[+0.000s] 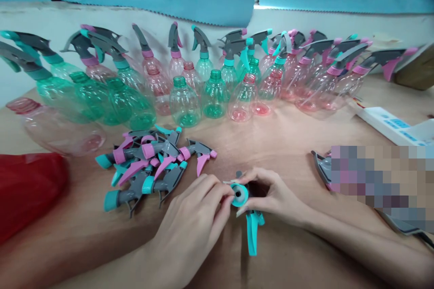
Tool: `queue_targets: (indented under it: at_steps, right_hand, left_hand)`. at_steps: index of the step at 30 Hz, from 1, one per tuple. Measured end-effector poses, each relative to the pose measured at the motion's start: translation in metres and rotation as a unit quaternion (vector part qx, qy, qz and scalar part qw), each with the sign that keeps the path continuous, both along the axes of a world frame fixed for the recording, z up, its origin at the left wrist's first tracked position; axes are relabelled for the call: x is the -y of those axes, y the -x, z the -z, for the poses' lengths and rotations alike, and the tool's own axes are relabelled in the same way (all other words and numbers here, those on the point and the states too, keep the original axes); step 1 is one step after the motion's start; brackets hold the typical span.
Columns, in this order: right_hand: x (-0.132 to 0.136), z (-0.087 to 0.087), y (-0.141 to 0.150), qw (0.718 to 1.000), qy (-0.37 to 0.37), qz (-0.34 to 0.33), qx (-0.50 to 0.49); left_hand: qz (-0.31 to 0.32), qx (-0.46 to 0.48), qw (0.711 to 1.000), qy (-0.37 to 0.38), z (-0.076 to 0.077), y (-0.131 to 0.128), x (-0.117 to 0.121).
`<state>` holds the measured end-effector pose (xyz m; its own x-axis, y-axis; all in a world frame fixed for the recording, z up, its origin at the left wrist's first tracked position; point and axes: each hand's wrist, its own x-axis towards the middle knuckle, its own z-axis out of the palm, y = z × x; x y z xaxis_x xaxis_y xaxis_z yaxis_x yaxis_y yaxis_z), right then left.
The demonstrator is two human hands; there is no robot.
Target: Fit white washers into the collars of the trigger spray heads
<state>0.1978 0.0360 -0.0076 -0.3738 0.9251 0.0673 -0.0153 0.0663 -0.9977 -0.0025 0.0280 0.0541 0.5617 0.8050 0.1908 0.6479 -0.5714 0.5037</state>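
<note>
Over the table (285,144), a spray head (241,198), probably light and stiff, is being pinched at its collar, the surest hold, by curled right (280,196) and nearly closed left hands (196,210).

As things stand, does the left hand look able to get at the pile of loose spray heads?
Probably yes: the pile lies beside the left hand, with nothing visible between them. Its fingers are busy at the turquoise-collared spray head, though the right hand grips that too.
</note>
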Motion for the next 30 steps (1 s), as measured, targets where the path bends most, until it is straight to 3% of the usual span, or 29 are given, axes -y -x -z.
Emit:
queue_targets:
  at_steps: [6,12,17,23,30]
  right_hand:
    - [0.001,0.001,0.001,0.999,-0.031,0.011,0.026]
    - [0.008,-0.005,0.006,0.992,-0.087,0.086,-0.031]
    - [0.011,-0.009,0.003,0.972,-0.198,0.122,0.036]
    - [0.011,-0.011,0.0,0.957,-0.248,0.13,0.072]
    - [0.008,-0.034,0.007,0.95,-0.269,0.127,0.095]
  left_hand:
    - [-0.012,-0.024,0.999,0.046,-0.001,-0.002,-0.001]
    - [-0.022,0.016,0.996,0.086,-0.013,0.0,0.012]
    - [-0.01,0.085,0.994,0.062,-0.012,-0.003,0.024]
    - [-0.016,0.127,0.99,0.061,-0.01,-0.004,0.026]
    - [-0.025,0.061,0.998,0.012,-0.033,0.004,0.025]
